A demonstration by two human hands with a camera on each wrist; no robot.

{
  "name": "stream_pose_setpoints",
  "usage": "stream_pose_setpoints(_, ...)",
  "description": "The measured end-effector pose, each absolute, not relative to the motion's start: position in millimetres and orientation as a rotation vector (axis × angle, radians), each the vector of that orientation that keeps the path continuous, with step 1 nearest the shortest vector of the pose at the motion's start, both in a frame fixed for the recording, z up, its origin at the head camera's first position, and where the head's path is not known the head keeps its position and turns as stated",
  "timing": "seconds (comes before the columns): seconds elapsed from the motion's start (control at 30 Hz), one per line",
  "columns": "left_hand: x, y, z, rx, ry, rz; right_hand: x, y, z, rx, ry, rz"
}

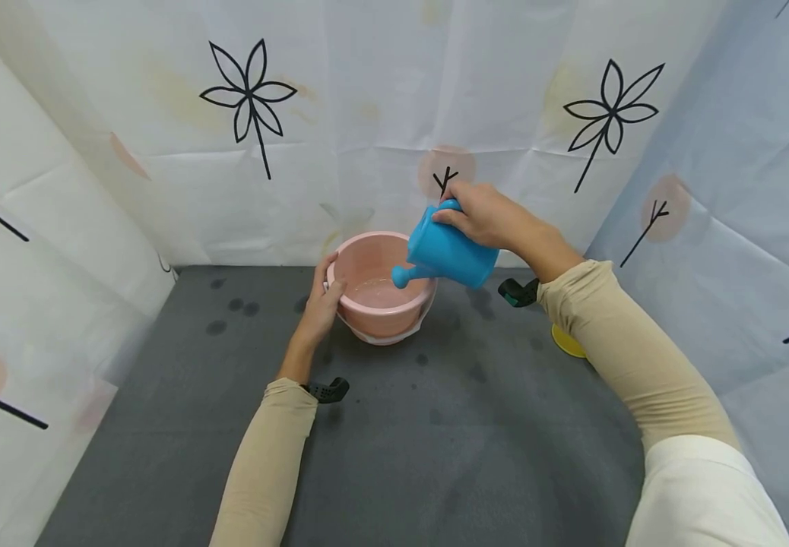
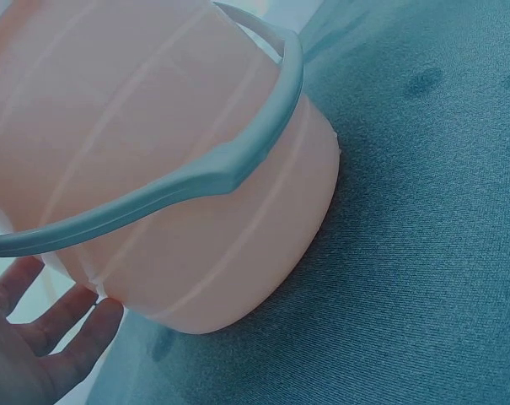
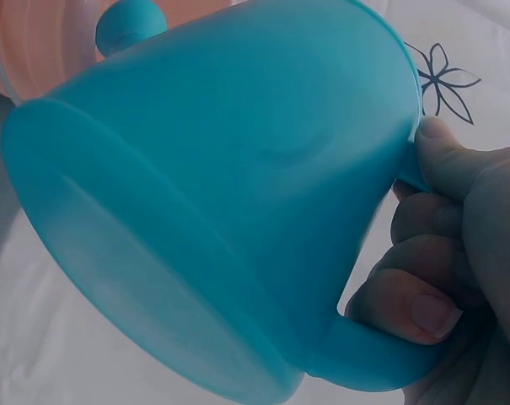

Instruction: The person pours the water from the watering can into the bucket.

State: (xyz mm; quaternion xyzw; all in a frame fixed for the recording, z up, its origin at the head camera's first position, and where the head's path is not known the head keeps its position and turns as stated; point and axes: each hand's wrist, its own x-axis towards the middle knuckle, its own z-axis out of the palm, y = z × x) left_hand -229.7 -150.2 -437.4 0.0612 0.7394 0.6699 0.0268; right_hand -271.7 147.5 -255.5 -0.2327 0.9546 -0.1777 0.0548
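Observation:
A pink bucket (image 1: 384, 323) with a pale handle (image 2: 179, 187) hanging down its front stands on the dark grey surface. My left hand (image 1: 322, 304) holds its left side near the rim, and several fingertips (image 2: 99, 333) touch the wall in the left wrist view. In my right hand (image 1: 486, 216) is a blue watering can (image 1: 452, 251), the fingers curled round its handle (image 3: 381, 359). The can is tipped left, its round spout head (image 1: 400, 276) over the bucket's opening. Something shiny, perhaps shallow water, shows at the bucket's bottom; no stream from the spout can be made out.
A yellow round object (image 1: 568, 343) lies at the right, partly covered by the right sleeve. Dark wet-looking spots (image 1: 216, 327) mark the grey surface (image 1: 394, 456). White cloth with printed flowers (image 1: 367, 99) walls off the back and both sides.

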Motion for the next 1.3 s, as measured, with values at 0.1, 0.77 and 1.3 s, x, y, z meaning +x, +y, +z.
stream_pose_setpoints(0.1, -232.0, -150.1, -439.6, 0.198, 2.280, 2.069, -272.3, 145.9, -254.5, -0.717, 2.892, -0.529)
stream_pose_setpoints(0.77, -248.2, -152.1, -463.1, 0.187, 2.322, 2.068, -278.2, 136.2, -242.0, -0.776, 2.886, -0.384)
stream_pose_setpoints(1.3, -229.1, -150.4, -435.8, 0.187, 2.288, 2.067, -275.9, 126.0, -231.2, -0.818, 2.889, -0.343)
